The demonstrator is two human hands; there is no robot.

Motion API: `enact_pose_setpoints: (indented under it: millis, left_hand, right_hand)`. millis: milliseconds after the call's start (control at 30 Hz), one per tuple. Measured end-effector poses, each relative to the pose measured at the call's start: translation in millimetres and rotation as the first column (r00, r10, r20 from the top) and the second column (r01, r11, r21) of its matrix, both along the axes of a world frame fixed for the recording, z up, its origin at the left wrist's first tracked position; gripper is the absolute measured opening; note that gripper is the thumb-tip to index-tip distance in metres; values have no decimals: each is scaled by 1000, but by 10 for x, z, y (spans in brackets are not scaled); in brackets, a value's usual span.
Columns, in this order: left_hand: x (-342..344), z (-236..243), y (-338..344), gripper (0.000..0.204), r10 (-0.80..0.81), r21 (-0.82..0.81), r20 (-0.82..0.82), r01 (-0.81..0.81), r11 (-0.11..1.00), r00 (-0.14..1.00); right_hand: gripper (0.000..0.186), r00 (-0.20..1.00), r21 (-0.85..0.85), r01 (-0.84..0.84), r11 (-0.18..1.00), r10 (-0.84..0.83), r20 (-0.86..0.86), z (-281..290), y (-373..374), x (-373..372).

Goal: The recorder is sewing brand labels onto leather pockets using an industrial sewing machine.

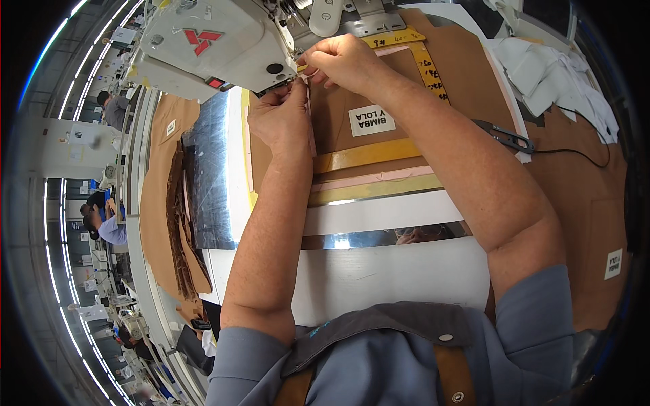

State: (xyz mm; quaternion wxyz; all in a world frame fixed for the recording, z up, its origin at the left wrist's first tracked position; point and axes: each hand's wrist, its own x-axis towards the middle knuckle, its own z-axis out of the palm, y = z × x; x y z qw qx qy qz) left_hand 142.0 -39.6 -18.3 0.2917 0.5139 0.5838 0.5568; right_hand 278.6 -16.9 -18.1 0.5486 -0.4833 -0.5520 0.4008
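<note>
Both my hands are raised to the needle area of a white sewing machine (210,44). My left hand (281,116) is closed, its fingertips pinched just beside the needle. My right hand (347,62) bends in from the right, thumb and fingers pressed together close to the left fingertips. Whatever the fingers pinch is too small to make out. Beneath them lies a brown fabric panel (332,132) with a white printed label (372,120) on it. A yellow template frame (369,155) with handwritten marks borders the panel, and pink strips (379,177) run along its edge.
A black slotted tool (502,137) lies right of my right forearm on brown fabric (575,203). White cloth (558,74) is heaped at the far right. Brown pieces (162,203) are stacked on the left, beside a shiny metal plate (210,176). Other people work at the far left.
</note>
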Motion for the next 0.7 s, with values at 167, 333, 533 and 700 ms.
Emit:
enact_pose_setpoints:
  millis: [167,333,533,700]
  left_hand:
    - [-69,-35,5,18,-90,30,191,86,996,977]
    - [-417,145,-261,17,-164,-46,-203,158,986,965]
    - [-1500,415,-753,9,-651,228,145,615,755,745]
    - [-1848,834,-1302,23,-815,487,525,698,525,247]
  right_hand:
    - [30,993,-89,-119,989,118,-10,68,-28,43]
    - [30,995,39,20,999,-23,94,0,-19,117]
    - [27,970,97,128,987,-145,198,54,-48,188]
    - [22,968,118,190,975,-207,145,-35,-2,298]
